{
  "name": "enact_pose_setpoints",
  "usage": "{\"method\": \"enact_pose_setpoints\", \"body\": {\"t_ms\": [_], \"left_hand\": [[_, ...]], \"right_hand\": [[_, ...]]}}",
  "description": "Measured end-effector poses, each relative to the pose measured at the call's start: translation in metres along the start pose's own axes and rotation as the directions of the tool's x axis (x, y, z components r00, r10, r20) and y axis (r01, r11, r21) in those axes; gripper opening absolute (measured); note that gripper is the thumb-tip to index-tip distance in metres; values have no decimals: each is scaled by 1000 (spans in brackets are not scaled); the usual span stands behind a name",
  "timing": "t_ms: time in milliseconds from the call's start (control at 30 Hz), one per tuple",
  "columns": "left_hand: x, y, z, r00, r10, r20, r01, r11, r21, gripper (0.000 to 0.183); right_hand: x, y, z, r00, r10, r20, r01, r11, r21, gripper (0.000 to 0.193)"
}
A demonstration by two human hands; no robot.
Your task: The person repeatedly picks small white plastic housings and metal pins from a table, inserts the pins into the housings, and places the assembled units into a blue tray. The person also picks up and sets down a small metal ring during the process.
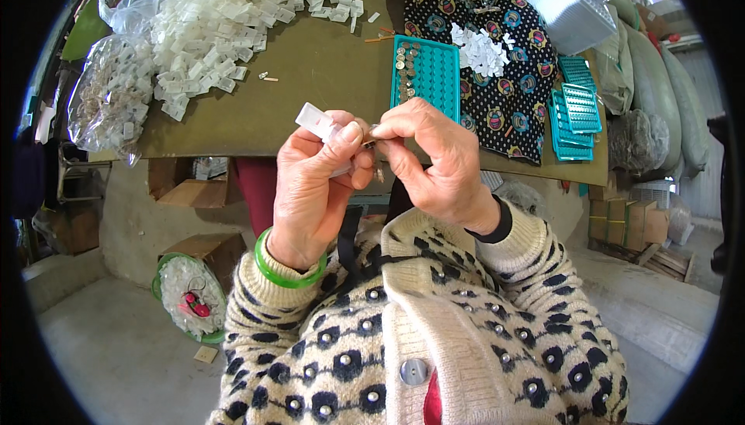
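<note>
In front of my chest, my left hand point(310, 181) is closed on a small white plastic card point(315, 120), whose squared end sticks up past the thumb. My right hand point(438, 153) pinches a tiny shiny metal piece point(370, 136) close to the left fingertips; the fingers hide most of it. A small golden bit point(379, 174) hangs just below the left fingers. Just beyond the hands lies a teal ridged tray point(442, 76) with small round metal pieces point(403, 68) along its left side.
A big heap of white plastic cards point(225, 29) covers the table's far left, beside a clear bag point(109, 103). Small white cards point(481, 53) lie on a dark patterned cloth point(521, 91). Teal trays point(578, 111) and stacked white trays point(566, 10) stand right. Below left is a green-rimmed basin point(190, 301).
</note>
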State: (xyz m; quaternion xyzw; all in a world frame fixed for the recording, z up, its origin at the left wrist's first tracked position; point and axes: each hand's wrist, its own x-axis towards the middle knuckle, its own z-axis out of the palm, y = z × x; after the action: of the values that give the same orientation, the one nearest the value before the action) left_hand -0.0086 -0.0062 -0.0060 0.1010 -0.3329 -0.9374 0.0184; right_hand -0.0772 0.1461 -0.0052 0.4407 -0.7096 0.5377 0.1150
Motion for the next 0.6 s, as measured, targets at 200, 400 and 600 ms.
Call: {"method": "enact_pose_setpoints", "body": {"t_ms": [200, 400, 600], "left_hand": [[3, -8, -4, 983, 151, -101, -110, 937, 333, 23], [3, -15, -2, 985, 157, 65, -167, 822, 544, 27], [-2, -13, -5, 994, 47, 101, -88, 881, 464, 35]], "right_hand": [[8, -9, -10, 888, 450, 99, -424, 713, 558, 8], [20, -12, -18, 853, 463, 239, -513, 667, 541, 10], [18, -11, -19, 832, 526, 178, -536, 676, 505, 11]]}}
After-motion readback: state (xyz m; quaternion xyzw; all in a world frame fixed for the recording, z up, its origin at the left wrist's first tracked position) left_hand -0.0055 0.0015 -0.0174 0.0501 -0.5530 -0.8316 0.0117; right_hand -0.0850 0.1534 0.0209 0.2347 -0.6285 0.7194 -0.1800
